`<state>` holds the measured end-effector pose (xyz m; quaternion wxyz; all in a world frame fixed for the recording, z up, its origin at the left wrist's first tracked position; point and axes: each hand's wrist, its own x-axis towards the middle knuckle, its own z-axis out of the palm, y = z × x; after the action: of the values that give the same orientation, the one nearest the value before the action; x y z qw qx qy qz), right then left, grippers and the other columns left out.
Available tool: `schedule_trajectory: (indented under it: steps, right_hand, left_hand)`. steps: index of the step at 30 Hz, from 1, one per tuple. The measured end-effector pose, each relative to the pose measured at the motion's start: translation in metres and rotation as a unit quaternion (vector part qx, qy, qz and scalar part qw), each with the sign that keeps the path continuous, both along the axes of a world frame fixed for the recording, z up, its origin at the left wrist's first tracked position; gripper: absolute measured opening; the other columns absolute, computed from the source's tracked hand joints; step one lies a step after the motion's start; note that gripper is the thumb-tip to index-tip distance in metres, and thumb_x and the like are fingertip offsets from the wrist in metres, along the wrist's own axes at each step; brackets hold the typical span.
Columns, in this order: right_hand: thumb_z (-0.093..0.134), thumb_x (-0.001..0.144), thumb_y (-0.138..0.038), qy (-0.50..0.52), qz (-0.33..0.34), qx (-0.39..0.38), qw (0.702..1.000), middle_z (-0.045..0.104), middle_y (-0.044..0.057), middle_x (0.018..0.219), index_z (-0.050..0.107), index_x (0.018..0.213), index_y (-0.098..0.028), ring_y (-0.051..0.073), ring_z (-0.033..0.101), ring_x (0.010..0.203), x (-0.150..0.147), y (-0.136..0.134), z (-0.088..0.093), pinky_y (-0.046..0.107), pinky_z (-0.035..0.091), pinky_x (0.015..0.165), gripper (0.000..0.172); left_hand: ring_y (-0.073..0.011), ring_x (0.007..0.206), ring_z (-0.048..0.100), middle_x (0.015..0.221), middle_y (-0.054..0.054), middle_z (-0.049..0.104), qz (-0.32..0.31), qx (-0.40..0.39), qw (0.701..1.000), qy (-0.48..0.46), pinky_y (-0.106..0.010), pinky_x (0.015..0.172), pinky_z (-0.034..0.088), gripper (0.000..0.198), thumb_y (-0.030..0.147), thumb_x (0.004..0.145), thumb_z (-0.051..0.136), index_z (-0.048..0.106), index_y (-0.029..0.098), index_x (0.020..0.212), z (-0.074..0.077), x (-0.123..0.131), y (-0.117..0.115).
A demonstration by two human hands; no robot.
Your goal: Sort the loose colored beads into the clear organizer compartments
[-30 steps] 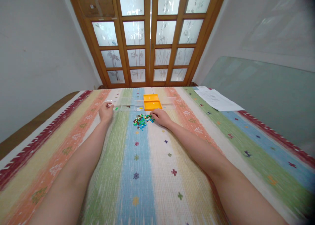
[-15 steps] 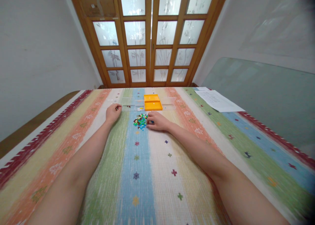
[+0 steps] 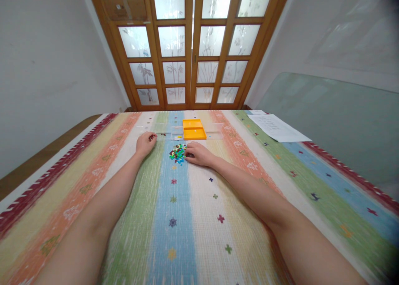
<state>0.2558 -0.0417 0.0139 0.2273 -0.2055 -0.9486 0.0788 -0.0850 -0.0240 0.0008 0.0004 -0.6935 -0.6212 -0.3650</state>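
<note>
A small pile of tiny coloured pieces (image 3: 177, 153), green, blue, brown and pale yellow, lies on the blue stripe of the cloth. My right hand (image 3: 199, 154) rests at the pile's right edge, fingers curled and thumb near them; what is between the fingertips is too small to make out. Beside the left end of a clear plastic box (image 3: 168, 137) is my left hand (image 3: 146, 144), its fingers pinched together. Whatever they hold is hidden. A few dark brown pieces (image 3: 163, 134) lie in that box, close to the left fingertips.
Behind the pile stands an open orange-yellow box (image 3: 195, 134). To its right is another clear box (image 3: 215, 135). Printed paper sheets (image 3: 277, 128) lie on the striped tablecloth (image 3: 174, 201) at the far right. Glazed wooden doors (image 3: 190, 60) stand beyond the table.
My left hand has shifted slightly right, towards the brown pieces in the clear box. My right hand stays by the pile, its fingers moved only a little.
</note>
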Motion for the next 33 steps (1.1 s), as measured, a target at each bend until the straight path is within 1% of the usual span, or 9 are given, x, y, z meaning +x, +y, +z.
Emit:
schedule_trajectory:
  steps: [7,14,16,18,21,23,30,33]
  right_hand:
    - [0.066,0.094,-0.026,0.004,-0.014,0.018,1.000,0.068,0.007,0.095,0.070,0.096,-0.020,0.023,0.058,0.093,0.002,0.002,-0.001,0.033,0.040,0.084,0.008]
    - [0.062,0.096,-0.026,0.001,-0.074,0.028,0.997,0.069,0.008,0.099,0.070,0.104,-0.020,0.024,0.057,0.096,0.006,0.004,-0.003,0.034,0.040,0.086,0.012]
    - [0.062,0.095,-0.024,0.004,-0.066,0.022,0.998,0.068,0.008,0.099,0.070,0.105,-0.020,0.024,0.057,0.096,0.006,0.003,-0.003,0.034,0.041,0.087,0.013]
    - [0.062,0.093,-0.022,0.004,-0.041,0.017,0.999,0.068,0.008,0.098,0.070,0.104,-0.020,0.024,0.057,0.095,0.007,0.002,-0.001,0.034,0.041,0.087,0.014]
    - [0.065,0.091,-0.023,-0.003,-0.004,0.012,1.000,0.066,0.007,0.097,0.072,0.101,-0.021,0.024,0.057,0.095,0.006,0.000,0.003,0.034,0.041,0.086,0.013]
    - [0.066,0.091,-0.024,-0.006,0.004,0.008,1.000,0.066,0.007,0.097,0.073,0.100,-0.021,0.024,0.057,0.095,0.005,0.000,0.004,0.034,0.041,0.086,0.012]
    - [0.068,0.093,-0.025,0.017,-0.005,-0.021,1.000,0.066,0.006,0.095,0.074,0.097,-0.021,0.023,0.058,0.094,0.004,0.004,-0.001,0.034,0.042,0.086,0.009]
    - [0.067,0.094,-0.026,0.056,-0.043,-0.023,0.997,0.066,0.006,0.094,0.073,0.096,-0.021,0.022,0.058,0.093,0.007,0.010,-0.005,0.034,0.042,0.085,0.008]
  left_hand:
    - [-0.0218,0.080,0.062,0.092,-0.007,0.073,-0.007,-0.005,1.000,-0.005,-0.032,0.074,0.046,0.026,0.034,0.090,0.055,0.075,0.020,0.099,-0.003,-0.001,0.002]
    - [-0.0217,0.081,0.062,0.093,-0.007,0.074,-0.001,-0.014,1.000,-0.005,-0.033,0.075,0.046,0.026,0.035,0.091,0.055,0.076,0.021,0.099,-0.001,-0.001,0.000]
    - [-0.0218,0.081,0.063,0.094,-0.007,0.074,0.001,-0.018,1.000,-0.005,-0.033,0.076,0.047,0.027,0.035,0.091,0.055,0.076,0.021,0.100,-0.001,0.000,-0.001]
    - [-0.0218,0.081,0.063,0.094,-0.007,0.074,0.001,-0.021,1.000,-0.004,-0.033,0.076,0.047,0.027,0.035,0.091,0.055,0.076,0.021,0.100,0.000,-0.001,-0.001]
    - [-0.0217,0.081,0.063,0.093,-0.007,0.074,-0.004,-0.020,1.000,-0.003,-0.033,0.076,0.047,0.027,0.036,0.091,0.055,0.076,0.021,0.100,0.000,-0.001,-0.001]
    - [-0.0218,0.080,0.063,0.093,-0.007,0.074,-0.005,-0.022,1.000,-0.002,-0.033,0.076,0.047,0.027,0.036,0.091,0.055,0.076,0.021,0.099,0.000,0.000,-0.001]
    - [-0.0222,0.081,0.063,0.093,-0.007,0.074,-0.006,-0.029,1.000,0.001,-0.033,0.076,0.047,0.027,0.036,0.091,0.054,0.076,0.021,0.098,0.000,0.001,-0.001]
    - [-0.0220,0.081,0.063,0.094,-0.007,0.075,-0.009,-0.024,1.000,0.001,-0.034,0.075,0.046,0.027,0.036,0.091,0.054,0.076,0.021,0.098,-0.002,0.000,0.000]
